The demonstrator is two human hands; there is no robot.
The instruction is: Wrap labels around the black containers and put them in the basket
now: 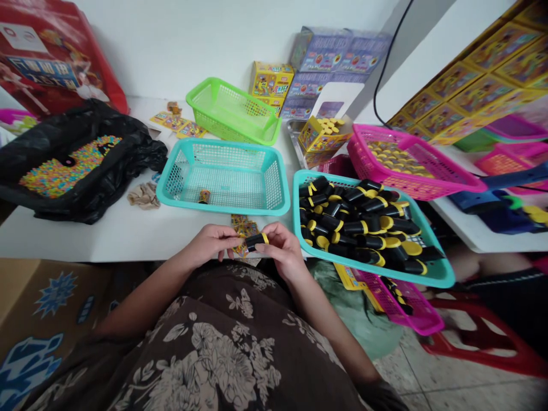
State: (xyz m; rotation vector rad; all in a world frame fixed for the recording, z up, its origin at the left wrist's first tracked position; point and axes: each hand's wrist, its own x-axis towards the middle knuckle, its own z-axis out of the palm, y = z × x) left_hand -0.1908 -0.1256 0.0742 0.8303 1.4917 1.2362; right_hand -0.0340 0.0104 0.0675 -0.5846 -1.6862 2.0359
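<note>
At the table's front edge my right hand (282, 251) grips a small black bottle (253, 242) with a yellow cap, held on its side. The cap end points right. My left hand (214, 242) is closed with its fingertips on a colourful printed wrapper (240, 249) at the bottle's other end. Whether the bottle is inside the wrapper, I cannot tell. Just beyond, a pile of similar printed wrappers (242, 222) lies on the table. A teal basket (222, 210) behind them contains one bottle in a printed wrapper (204, 196). Close to my right hand, another teal basket (372, 268) is heaped with black, yellow-capped bottles (355, 225).
At left, a black-lined tub (25, 200) holds coloured pellets (72, 168). A green basket (233, 123) stands behind. To the right are a pink basket (428, 182) of yellow caps and an opened yellow box (319, 140). A cardboard box (51, 308) sits below left.
</note>
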